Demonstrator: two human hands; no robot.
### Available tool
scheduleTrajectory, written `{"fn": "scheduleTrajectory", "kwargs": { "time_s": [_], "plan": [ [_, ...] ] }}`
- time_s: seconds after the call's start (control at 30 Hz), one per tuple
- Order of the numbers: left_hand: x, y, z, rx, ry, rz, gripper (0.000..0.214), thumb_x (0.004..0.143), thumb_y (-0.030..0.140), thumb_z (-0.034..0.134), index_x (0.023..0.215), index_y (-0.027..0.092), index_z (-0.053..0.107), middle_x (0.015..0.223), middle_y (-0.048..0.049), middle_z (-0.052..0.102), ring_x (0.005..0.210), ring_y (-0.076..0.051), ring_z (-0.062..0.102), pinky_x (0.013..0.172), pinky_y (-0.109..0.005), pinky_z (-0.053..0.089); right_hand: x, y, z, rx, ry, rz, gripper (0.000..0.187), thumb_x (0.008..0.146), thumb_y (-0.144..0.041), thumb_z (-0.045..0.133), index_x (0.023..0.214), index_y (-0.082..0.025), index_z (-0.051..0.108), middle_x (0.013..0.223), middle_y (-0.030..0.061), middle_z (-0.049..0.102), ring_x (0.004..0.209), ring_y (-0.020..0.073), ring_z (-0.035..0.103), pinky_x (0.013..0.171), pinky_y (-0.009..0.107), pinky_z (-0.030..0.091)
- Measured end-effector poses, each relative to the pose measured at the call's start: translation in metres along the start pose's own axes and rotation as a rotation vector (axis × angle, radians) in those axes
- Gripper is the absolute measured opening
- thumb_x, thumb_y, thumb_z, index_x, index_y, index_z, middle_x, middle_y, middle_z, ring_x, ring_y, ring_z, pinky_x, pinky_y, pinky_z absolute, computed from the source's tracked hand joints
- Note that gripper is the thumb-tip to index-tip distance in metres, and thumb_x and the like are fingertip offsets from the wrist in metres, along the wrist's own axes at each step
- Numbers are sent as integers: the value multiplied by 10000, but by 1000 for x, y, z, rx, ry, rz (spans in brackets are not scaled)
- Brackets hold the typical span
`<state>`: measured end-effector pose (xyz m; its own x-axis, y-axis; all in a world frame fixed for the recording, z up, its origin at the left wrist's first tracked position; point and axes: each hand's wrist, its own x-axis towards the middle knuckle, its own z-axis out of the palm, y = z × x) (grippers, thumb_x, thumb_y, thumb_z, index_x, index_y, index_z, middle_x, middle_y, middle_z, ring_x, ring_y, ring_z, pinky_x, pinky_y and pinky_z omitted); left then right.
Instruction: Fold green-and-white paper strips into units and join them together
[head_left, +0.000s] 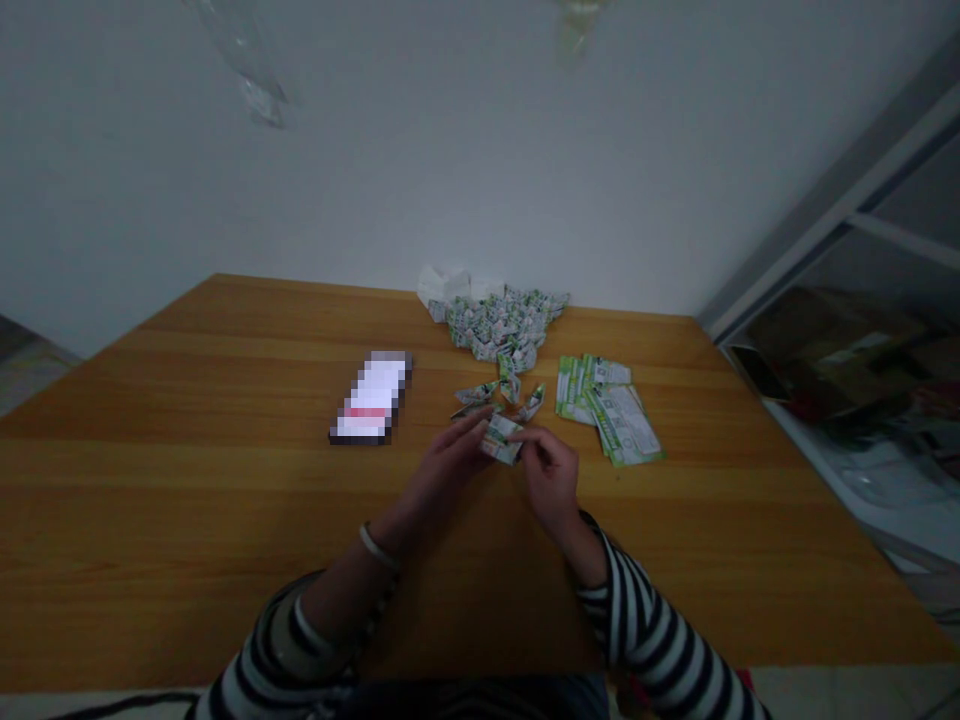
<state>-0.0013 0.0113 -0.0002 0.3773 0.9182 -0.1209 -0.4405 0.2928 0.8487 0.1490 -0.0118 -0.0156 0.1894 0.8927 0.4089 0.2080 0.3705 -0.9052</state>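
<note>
Green-printed folded paper (pixel 501 440) pinched between left hand (pixel 446 465) and right hand (pixel 551 475) over the tabletop (pixel 187 480)

Both hands gripped it with their fingertips near the tabletop's middle; it looked light, crisp and easily crushed, best held by its folds. A heap of folded pieces (pixel 499 325) lay by the far edge, flat printed slips (pixel 611 415) to the right; a pixelated object (pixel 371 398) was unreadable.

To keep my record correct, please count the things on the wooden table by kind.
Loose folded green-and-white paper boats: 4
Folded green-and-white paper boat between left hand and right hand: 1
Heap of folded paper boats, counted whole: 1
Spread stack of flat green-and-white paper slips: 1
Pixelated white rectangular object: 1
Total: 8
</note>
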Motion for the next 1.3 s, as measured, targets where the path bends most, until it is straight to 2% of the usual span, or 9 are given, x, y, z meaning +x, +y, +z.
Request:
{"fn": "scheduleTrajectory", "kwargs": {
  "time_s": [0.1, 0.2, 0.37, 0.5, 0.63, 0.83, 0.9, 1.1, 1.3],
  "plan": [
    [2, 0, -4, 44, 86, -25, 284, 799, 310, 698, 1034, 151, 713, 999, -85, 737, 808, -133, 678, 723, -211, 519, -1, -7, 0, -2, -132, -58, 219, 856, -134, 485, 861, -196, 695, 849, 41, 698, 811, 171, 652, 735, 277, 503],
    [2, 2, -5, 73, 139, 1, 254, 752, 319, 743, 911, 122, 736, 843, -63, 742, 710, -117, 657, 664, -194, 503, -3, -11, 2, 41, -222, -57, 155, 844, -168, 550, 922, -199, 680, 931, 57, 696, 861, 181, 662, 765, 288, 526],
    [0, 4, -2, 28, 237, 51, 276, 669, 308, 803, 865, 124, 737, 761, -44, 733, 638, -113, 639, 612, -207, 495, -5, -5, 11, 197, -136, 138, 307, 818, -215, 633, 1122, -236, 590, 955, 43, 704, 824, 167, 680, 723, 274, 557],
    [-1, -1, -3, 18, 263, 135, 246, 645, 302, 816, 806, 133, 737, 754, -47, 736, 650, -120, 646, 628, -215, 498, -4, -1, 16, 383, -133, 285, 319, 768, -228, 694, 1064, -230, 577, 980, 43, 722, 895, 188, 694, 797, 320, 565],
    [-1, -4, -3, 101, 271, 190, 200, 695, 291, 781, 815, 138, 731, 753, -40, 731, 675, -126, 653, 654, -222, 505, -3, -2, 16, 402, -153, 350, 314, 716, -213, 736, 1004, -212, 611, 936, 37, 745, 883, 202, 708, 803, 334, 568],
    [-2, -1, 5, 271, 199, 233, 303, 734, 285, 749, 1009, 167, 700, 1030, -70, 737, 935, -194, 678, 835, -298, 528, 1, -1, 10, 357, -2, 371, 314, 719, -220, 731, 1016, -199, 632, 736, -6, 738, 691, 168, 703, 690, 292, 570],
    [-1, 0, 4, 323, 200, 195, 274, 717, 297, 760, 943, 150, 717, 974, -67, 746, 907, -199, 683, 831, -309, 536, 2, 0, 9, 358, 20, 352, 317, 712, -214, 733, 1012, -199, 629, 721, -13, 729, 683, 158, 695, 691, 283, 566],
    [-1, -1, -1, 324, 212, 131, 236, 722, 326, 750, 857, 134, 736, 858, -54, 753, 792, -172, 691, 774, -287, 553, 5, -1, 9, 442, -126, 377, 393, 636, -156, 755, 1006, -201, 630, 974, 34, 731, 870, 170, 698, 809, 293, 550],
    [-1, 1, 5, 376, 208, 146, 231, 716, 321, 755, 849, 134, 737, 875, -68, 756, 799, -181, 700, 767, -286, 554, 4, 3, 6, 293, -24, 408, 243, 669, -217, 753, 891, -182, 660, 764, 10, 723, 674, 158, 672, 633, 260, 533]
  ]
}}
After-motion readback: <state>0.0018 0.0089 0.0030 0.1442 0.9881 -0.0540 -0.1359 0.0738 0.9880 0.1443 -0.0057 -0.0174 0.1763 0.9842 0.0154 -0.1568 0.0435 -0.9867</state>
